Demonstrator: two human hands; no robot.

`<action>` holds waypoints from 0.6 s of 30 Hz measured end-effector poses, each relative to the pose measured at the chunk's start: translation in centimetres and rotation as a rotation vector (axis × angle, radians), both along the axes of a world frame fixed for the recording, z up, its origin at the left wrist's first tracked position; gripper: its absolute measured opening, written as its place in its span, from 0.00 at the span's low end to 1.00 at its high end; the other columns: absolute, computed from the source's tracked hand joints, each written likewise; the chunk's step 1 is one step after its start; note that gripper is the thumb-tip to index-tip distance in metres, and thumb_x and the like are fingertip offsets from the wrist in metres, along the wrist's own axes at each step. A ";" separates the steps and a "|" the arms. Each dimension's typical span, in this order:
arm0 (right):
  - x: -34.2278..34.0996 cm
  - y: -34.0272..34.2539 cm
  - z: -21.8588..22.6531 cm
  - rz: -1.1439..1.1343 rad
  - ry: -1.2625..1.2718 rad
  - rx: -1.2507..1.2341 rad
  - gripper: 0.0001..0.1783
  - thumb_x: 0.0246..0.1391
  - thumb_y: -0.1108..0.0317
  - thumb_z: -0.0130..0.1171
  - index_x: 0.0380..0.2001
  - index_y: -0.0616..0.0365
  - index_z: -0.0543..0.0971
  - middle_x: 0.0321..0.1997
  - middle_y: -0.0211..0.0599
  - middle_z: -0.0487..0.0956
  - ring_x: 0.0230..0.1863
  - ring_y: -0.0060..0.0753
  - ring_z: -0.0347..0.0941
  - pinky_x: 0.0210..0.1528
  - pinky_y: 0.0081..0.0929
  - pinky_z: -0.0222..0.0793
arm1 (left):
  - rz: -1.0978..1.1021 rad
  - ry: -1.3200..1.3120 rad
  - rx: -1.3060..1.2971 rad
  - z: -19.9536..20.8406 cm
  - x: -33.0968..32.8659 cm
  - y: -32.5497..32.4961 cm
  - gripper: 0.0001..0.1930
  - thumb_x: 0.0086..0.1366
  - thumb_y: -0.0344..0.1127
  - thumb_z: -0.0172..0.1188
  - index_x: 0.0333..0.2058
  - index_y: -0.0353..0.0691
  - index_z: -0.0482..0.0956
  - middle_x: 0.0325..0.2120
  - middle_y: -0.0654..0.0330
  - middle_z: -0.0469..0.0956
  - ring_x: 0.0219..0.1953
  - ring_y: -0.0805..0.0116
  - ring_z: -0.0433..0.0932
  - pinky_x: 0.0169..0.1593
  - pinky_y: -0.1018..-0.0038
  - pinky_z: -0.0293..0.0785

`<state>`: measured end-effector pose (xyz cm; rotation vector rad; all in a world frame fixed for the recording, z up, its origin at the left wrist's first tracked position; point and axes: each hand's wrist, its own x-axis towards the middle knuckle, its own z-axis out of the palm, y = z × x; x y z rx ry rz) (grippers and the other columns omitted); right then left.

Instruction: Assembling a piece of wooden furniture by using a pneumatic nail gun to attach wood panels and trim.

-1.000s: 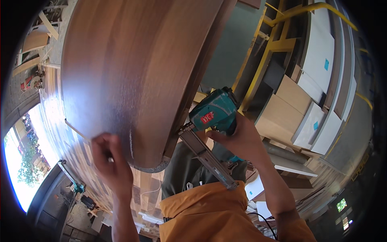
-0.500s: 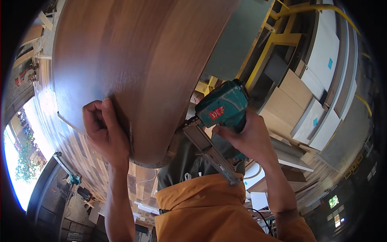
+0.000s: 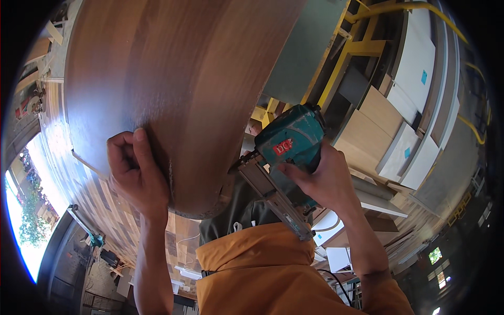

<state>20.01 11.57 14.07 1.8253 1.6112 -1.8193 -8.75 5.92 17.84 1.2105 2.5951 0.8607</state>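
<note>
A long brown wood-grain panel (image 3: 173,94) stretches away in front of me, its near end rounded. My left hand (image 3: 137,176) is at the panel's near left part, fingers curled and thumb laid along the wood; the fingertips' undersides are hidden. In my right hand (image 3: 328,176) is a teal pneumatic nail gun (image 3: 291,134), gripped by its handle. The gun's nose points left, at the panel's right edge near the rounded end; whether it touches there I cannot tell. Its long magazine (image 3: 275,197) slants down toward my orange clothing.
Beyond the panel's right side lies a grey-green surface (image 3: 302,58) beside a yellow frame (image 3: 336,79). White and tan boards (image 3: 378,126) are stacked at the right. A yellow hose (image 3: 404,7) runs above them. Another teal-ended tool (image 3: 96,239) is at the lower left.
The view has shifted slightly, so the surroundings on the right sit a little farther left. Both hands, the nail gun and the panel keep nearly the same places relative to each other.
</note>
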 end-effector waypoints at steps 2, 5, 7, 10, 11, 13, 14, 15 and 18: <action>0.1 -0.2 -0.2 0.008 -0.020 -0.011 0.29 0.49 0.58 0.80 0.49 0.62 0.80 0.40 0.46 0.88 0.42 0.44 0.88 0.47 0.36 0.81 | 0.004 0.000 -0.009 -0.1 0.0 0.0 0.11 0.76 0.40 0.64 0.35 0.41 0.79 0.17 0.73 0.67 0.22 0.85 0.61 0.27 0.81 0.58; 0.4 -0.9 -0.8 0.004 0.049 0.128 0.31 0.49 0.55 0.76 0.46 0.69 0.78 0.28 0.49 0.85 0.31 0.53 0.86 0.38 0.38 0.83 | -0.018 0.007 0.005 -0.1 0.1 0.0 0.11 0.75 0.40 0.65 0.35 0.41 0.79 0.17 0.73 0.67 0.22 0.85 0.61 0.27 0.80 0.57; 0.3 -0.9 -1.0 0.034 0.065 0.213 0.32 0.48 0.56 0.76 0.46 0.72 0.77 0.29 0.53 0.84 0.32 0.56 0.86 0.38 0.39 0.83 | -0.011 0.029 -0.012 -0.1 -0.1 -0.1 0.11 0.75 0.40 0.65 0.35 0.41 0.79 0.17 0.73 0.67 0.22 0.84 0.61 0.27 0.80 0.58; 0.1 -0.5 -0.6 0.069 0.014 0.201 0.36 0.47 0.56 0.76 0.48 0.76 0.74 0.29 0.55 0.84 0.33 0.58 0.86 0.38 0.41 0.84 | -0.017 0.030 -0.015 0.1 -0.1 0.0 0.11 0.75 0.41 0.65 0.35 0.41 0.79 0.17 0.72 0.67 0.21 0.83 0.61 0.27 0.79 0.58; 0.1 -0.6 -0.6 0.066 0.013 0.202 0.36 0.47 0.56 0.76 0.48 0.76 0.74 0.29 0.55 0.84 0.33 0.58 0.86 0.38 0.41 0.84 | -0.020 0.030 -0.014 0.2 -0.1 -0.1 0.11 0.75 0.41 0.65 0.35 0.41 0.79 0.17 0.72 0.67 0.21 0.83 0.61 0.27 0.79 0.58; 0.1 -0.5 -1.3 0.090 0.015 0.205 0.42 0.48 0.54 0.76 0.53 0.80 0.71 0.29 0.57 0.84 0.34 0.59 0.86 0.40 0.42 0.84 | -0.031 0.081 -0.040 -0.2 -0.2 0.2 0.11 0.75 0.40 0.65 0.35 0.41 0.79 0.15 0.72 0.66 0.20 0.83 0.60 0.27 0.79 0.58; 0.1 -0.5 -1.5 0.085 0.013 0.205 0.42 0.48 0.54 0.76 0.53 0.80 0.71 0.29 0.57 0.84 0.34 0.59 0.86 0.40 0.42 0.84 | -0.035 0.079 -0.039 -0.3 -0.3 0.2 0.11 0.75 0.40 0.65 0.35 0.41 0.79 0.15 0.72 0.66 0.20 0.83 0.60 0.27 0.79 0.58; 0.2 -0.6 -1.5 0.086 0.009 0.187 0.45 0.48 0.53 0.76 0.56 0.80 0.69 0.31 0.58 0.84 0.34 0.58 0.86 0.40 0.42 0.84 | -0.015 0.016 -0.030 -0.3 -0.5 -0.1 0.11 0.74 0.41 0.66 0.35 0.41 0.79 0.17 0.71 0.67 0.21 0.82 0.61 0.27 0.79 0.58; 0.0 -0.2 -1.3 0.045 -0.043 0.069 0.39 0.49 0.54 0.77 0.55 0.71 0.73 0.37 0.55 0.86 0.40 0.54 0.87 0.45 0.40 0.82 | -0.150 0.003 0.039 0.1 -0.6 -1.6 0.12 0.70 0.43 0.70 0.37 0.43 0.79 0.23 0.67 0.71 0.24 0.77 0.66 0.28 0.76 0.62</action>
